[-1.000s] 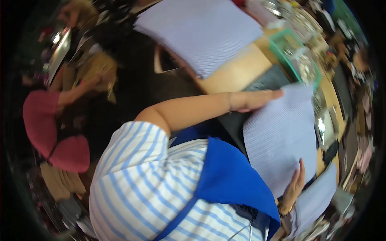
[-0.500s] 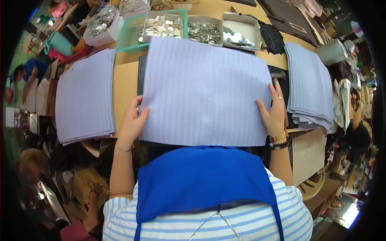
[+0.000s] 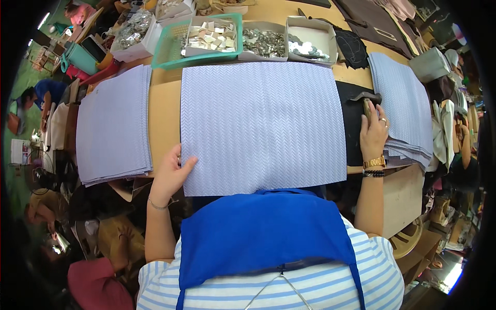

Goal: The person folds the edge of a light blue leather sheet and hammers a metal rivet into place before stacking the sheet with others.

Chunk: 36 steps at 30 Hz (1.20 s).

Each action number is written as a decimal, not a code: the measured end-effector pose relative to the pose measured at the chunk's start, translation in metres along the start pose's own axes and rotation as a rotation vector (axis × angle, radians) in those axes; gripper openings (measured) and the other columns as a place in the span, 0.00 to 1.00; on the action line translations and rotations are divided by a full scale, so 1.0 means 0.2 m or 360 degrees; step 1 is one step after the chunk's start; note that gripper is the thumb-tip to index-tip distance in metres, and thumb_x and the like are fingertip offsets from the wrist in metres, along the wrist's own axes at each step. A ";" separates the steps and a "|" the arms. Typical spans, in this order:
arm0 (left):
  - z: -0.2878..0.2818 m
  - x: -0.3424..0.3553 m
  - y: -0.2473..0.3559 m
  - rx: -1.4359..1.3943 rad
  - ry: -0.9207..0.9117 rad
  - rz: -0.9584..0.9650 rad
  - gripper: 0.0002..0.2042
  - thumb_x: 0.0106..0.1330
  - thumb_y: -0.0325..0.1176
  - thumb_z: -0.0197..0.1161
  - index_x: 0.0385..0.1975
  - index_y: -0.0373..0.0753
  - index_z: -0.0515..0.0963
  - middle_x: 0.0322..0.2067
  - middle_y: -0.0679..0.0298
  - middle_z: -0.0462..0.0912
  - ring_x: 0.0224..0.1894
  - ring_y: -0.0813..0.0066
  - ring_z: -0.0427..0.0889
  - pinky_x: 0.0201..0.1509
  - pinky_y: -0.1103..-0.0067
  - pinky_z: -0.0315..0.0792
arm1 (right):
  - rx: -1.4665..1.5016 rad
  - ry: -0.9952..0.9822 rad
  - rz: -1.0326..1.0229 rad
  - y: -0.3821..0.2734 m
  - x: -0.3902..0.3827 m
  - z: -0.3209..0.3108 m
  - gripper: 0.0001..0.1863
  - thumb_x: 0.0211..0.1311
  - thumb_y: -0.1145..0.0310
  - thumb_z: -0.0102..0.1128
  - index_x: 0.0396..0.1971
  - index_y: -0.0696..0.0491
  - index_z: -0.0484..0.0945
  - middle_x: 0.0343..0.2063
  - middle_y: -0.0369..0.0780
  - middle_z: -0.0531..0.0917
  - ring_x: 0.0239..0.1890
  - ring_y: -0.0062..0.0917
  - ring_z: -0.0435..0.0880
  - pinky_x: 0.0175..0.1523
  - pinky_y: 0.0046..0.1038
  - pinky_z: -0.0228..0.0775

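A lavender sheet [image 3: 263, 129] with an embossed herringbone weave lies flat in front of me, over a black mat [image 3: 351, 139]. My left hand [image 3: 173, 173] is at its left edge, thumb on top and the other fingers along or under the edge. To the right of the sheet, my right hand [image 3: 374, 135] closes round the handle of a hammer [image 3: 366, 96], whose dark metal head points away from me. A stack of similar lavender sheets [image 3: 116, 124] lies to my left, another stack [image 3: 403, 98] to my right.
Along the far side stand a green basket [image 3: 170, 51] with a box of small pale pieces, a box of metal parts [image 3: 263, 44] and a white box of discs [image 3: 312, 44]. Black fabric [image 3: 351, 49] lies beside them. Other people work at both sides.
The sheet has come down from a tilt to lie flat. My right hand has let go of its right edge and moved right onto the hammer; my left hand stays at the left edge.
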<state>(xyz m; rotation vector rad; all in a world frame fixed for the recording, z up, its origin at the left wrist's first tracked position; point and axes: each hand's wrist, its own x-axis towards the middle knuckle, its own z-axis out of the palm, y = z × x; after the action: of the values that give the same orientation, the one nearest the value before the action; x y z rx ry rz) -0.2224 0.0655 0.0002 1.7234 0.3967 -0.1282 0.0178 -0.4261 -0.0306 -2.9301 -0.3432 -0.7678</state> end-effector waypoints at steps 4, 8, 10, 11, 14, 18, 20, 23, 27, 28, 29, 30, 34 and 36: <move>0.01 -0.02 -0.01 -0.0069 0.0030 -0.0031 0.19 0.73 0.27 0.64 0.59 0.28 0.72 0.45 0.60 0.86 0.40 0.80 0.84 0.44 0.81 0.80 | 0.0961 -0.0689 0.0259 -0.28 0.02 -0.08 0.30 0.67 0.57 0.69 0.65 0.53 0.75 0.47 0.46 0.85 0.45 0.37 0.85 0.49 0.35 0.77; 0.02 -0.05 0.02 -0.0006 0.0043 -0.0074 0.19 0.72 0.27 0.65 0.59 0.27 0.72 0.46 0.60 0.85 0.41 0.82 0.83 0.44 0.82 0.80 | 0.0835 -0.0504 0.0037 -0.32 -0.01 -0.09 0.27 0.67 0.61 0.69 0.63 0.54 0.76 0.34 0.42 0.81 0.34 0.31 0.81 0.42 0.34 0.75; 0.02 -0.07 0.04 0.0063 0.0055 -0.0102 0.21 0.70 0.29 0.68 0.60 0.30 0.73 0.42 0.60 0.86 0.39 0.79 0.84 0.42 0.79 0.79 | 0.1096 -0.0736 0.0381 -0.31 -0.01 -0.10 0.26 0.65 0.64 0.71 0.61 0.55 0.77 0.35 0.41 0.80 0.30 0.29 0.78 0.38 0.32 0.74; 0.02 -0.07 0.06 0.0064 0.0063 -0.0097 0.21 0.70 0.29 0.68 0.60 0.30 0.73 0.42 0.60 0.86 0.39 0.79 0.84 0.42 0.79 0.79 | 0.1037 -0.0820 0.0491 -0.31 -0.01 -0.11 0.25 0.62 0.67 0.72 0.59 0.55 0.79 0.44 0.44 0.82 0.41 0.33 0.82 0.47 0.34 0.75; -0.01 -0.01 0.19 0.1012 0.0517 -0.0128 0.25 0.66 0.33 0.71 0.62 0.36 0.73 0.37 0.60 0.84 0.37 0.70 0.84 0.42 0.74 0.78 | 0.0437 -0.0079 -0.0331 -0.42 -0.01 -0.17 0.25 0.61 0.67 0.73 0.59 0.53 0.80 0.56 0.47 0.81 0.55 0.39 0.80 0.59 0.39 0.72; -0.06 0.38 0.43 0.1260 0.0631 0.0815 0.18 0.65 0.34 0.72 0.53 0.38 0.81 0.40 0.58 0.85 0.40 0.65 0.83 0.47 0.73 0.76 | 0.0885 -0.0588 -0.0391 -0.57 -0.08 -0.14 0.28 0.63 0.57 0.71 0.61 0.50 0.79 0.65 0.45 0.75 0.70 0.45 0.70 0.73 0.55 0.56; -0.04 0.60 0.55 0.1229 0.0602 0.0946 0.12 0.66 0.34 0.70 0.47 0.38 0.84 0.41 0.59 0.86 0.41 0.64 0.84 0.47 0.72 0.77 | 0.0601 -0.0574 -0.0459 -0.64 -0.11 -0.13 0.29 0.64 0.52 0.68 0.63 0.47 0.78 0.68 0.44 0.74 0.73 0.45 0.67 0.75 0.62 0.48; -0.05 1.03 0.60 0.1534 0.0578 0.0963 0.11 0.68 0.38 0.67 0.47 0.43 0.86 0.41 0.61 0.87 0.43 0.61 0.86 0.48 0.69 0.78 | 0.0675 -0.0576 -0.0411 -0.63 -0.10 -0.13 0.30 0.64 0.50 0.68 0.63 0.46 0.78 0.69 0.44 0.73 0.73 0.43 0.66 0.75 0.64 0.46; 0.03 1.40 0.61 0.1751 0.0541 0.0825 0.10 0.68 0.40 0.66 0.44 0.47 0.88 0.43 0.62 0.88 0.46 0.57 0.86 0.50 0.65 0.78 | 0.0718 -0.0580 -0.0390 -0.63 -0.10 -0.13 0.30 0.63 0.50 0.69 0.62 0.46 0.79 0.69 0.44 0.74 0.73 0.43 0.66 0.76 0.63 0.47; 0.07 1.45 0.62 0.1748 0.0533 0.0838 0.10 0.68 0.40 0.66 0.44 0.47 0.88 0.43 0.62 0.88 0.46 0.57 0.86 0.50 0.65 0.78 | 0.0728 -0.0575 -0.0391 -0.63 -0.10 -0.14 0.30 0.63 0.50 0.69 0.62 0.46 0.79 0.68 0.44 0.74 0.73 0.43 0.66 0.76 0.62 0.47; 0.11 1.49 0.62 0.1763 0.0497 0.0951 0.09 0.68 0.40 0.66 0.43 0.48 0.88 0.43 0.62 0.88 0.45 0.56 0.86 0.49 0.65 0.79 | 0.0723 -0.0571 -0.0381 -0.63 -0.10 -0.14 0.30 0.63 0.50 0.69 0.62 0.46 0.79 0.68 0.44 0.74 0.73 0.43 0.66 0.76 0.62 0.47; 0.18 1.53 0.62 0.1772 0.0451 0.1066 0.09 0.68 0.41 0.66 0.42 0.48 0.88 0.42 0.62 0.88 0.45 0.55 0.86 0.48 0.64 0.79 | 0.0720 -0.0570 -0.0380 -0.62 -0.10 -0.13 0.30 0.63 0.50 0.69 0.62 0.47 0.79 0.68 0.44 0.74 0.73 0.43 0.67 0.76 0.62 0.47; 0.38 1.64 0.62 0.2082 0.0419 0.1343 0.08 0.66 0.41 0.66 0.38 0.51 0.89 0.39 0.66 0.87 0.51 0.64 0.84 0.60 0.56 0.71 | 0.0736 -0.0558 -0.0376 -0.60 -0.10 -0.12 0.30 0.62 0.50 0.69 0.62 0.47 0.79 0.68 0.44 0.74 0.73 0.43 0.67 0.75 0.63 0.47; 0.44 1.68 0.61 0.2158 0.0391 0.1235 0.06 0.65 0.40 0.67 0.36 0.53 0.90 0.41 0.69 0.88 0.56 0.66 0.82 0.67 0.52 0.64 | 0.0753 -0.0563 -0.0370 -0.61 -0.10 -0.12 0.30 0.62 0.50 0.70 0.61 0.47 0.80 0.68 0.43 0.74 0.73 0.43 0.67 0.75 0.63 0.47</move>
<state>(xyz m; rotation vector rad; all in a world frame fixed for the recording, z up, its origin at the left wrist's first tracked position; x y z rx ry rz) 0.1443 0.0262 -0.0059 3.1117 -0.3331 0.5027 -0.0396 -0.3160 -0.0157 -2.5795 -0.7837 -0.1418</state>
